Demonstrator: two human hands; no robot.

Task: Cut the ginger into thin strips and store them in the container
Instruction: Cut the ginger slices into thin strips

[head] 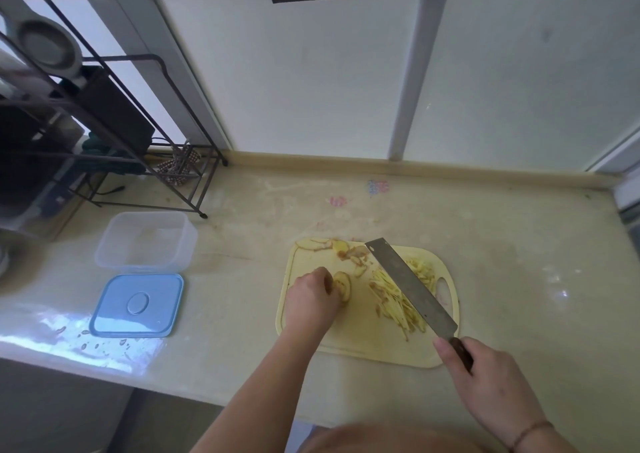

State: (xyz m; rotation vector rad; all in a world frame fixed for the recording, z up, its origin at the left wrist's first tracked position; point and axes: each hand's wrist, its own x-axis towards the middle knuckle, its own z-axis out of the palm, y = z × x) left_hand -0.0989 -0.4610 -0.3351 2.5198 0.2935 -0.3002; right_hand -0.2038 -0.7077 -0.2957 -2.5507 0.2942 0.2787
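Note:
A pale yellow cutting board (360, 335) lies on the counter. My left hand (313, 296) curls its fingers round a stack of ginger slices (343, 285) on the board's left half. My right hand (491, 380) grips the dark handle of a cleaver (410, 286), whose blade lies slanted over a heap of thin ginger strips (393, 298). More strips (424, 270) show beyond the blade. Ginger peel and slices (332, 246) lie at the board's far edge. A clear plastic container (145, 241) stands open on the left, its blue lid (136, 305) lying in front of it.
A dark wire rack (114, 134) with kitchen items stands at the back left. Behind the beige counter (519, 262) runs a frosted window wall. Water drops (104, 345) lie near the counter's front left edge, which runs close to my body.

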